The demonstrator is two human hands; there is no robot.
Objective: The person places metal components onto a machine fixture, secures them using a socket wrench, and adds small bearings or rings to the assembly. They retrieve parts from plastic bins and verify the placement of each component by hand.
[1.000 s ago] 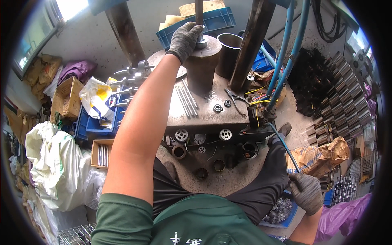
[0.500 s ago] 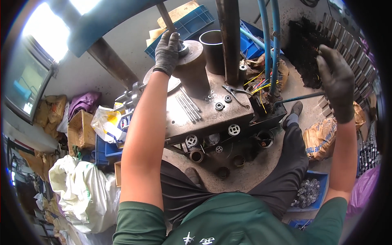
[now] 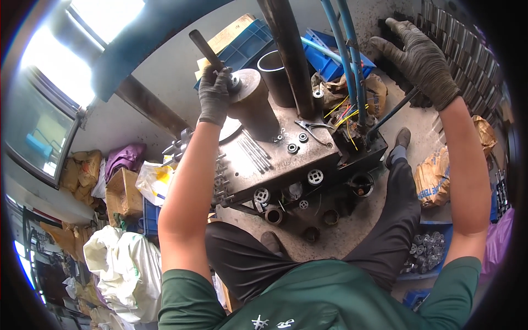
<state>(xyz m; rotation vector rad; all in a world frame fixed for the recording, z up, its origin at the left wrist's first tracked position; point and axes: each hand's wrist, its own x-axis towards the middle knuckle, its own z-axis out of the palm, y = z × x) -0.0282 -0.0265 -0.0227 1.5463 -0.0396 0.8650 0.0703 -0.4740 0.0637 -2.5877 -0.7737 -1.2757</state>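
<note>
My left hand, in a grey knitted glove, is closed around the lower end of a dark metal rod, which tilts up and to the left. Right beside its fingers, a small metal ring-shaped part sits on top of a thick steel cylinder. The cylinder stands on the steel bench. My right hand, gloved too, is raised at the right with fingers spread and nothing in them. Below it, a dark lever bar slants up from the pump unit.
Snap-ring-type pliers, thin metal rods and two small bearings lie on the bench. A steel post and blue hoses rise behind. Blue crate at the back; white sack at left.
My right hand has moved up and inward, its fingers spreading. The rod in my left hand has tipped left, and its upper end now shows. The view has shifted slightly.
</note>
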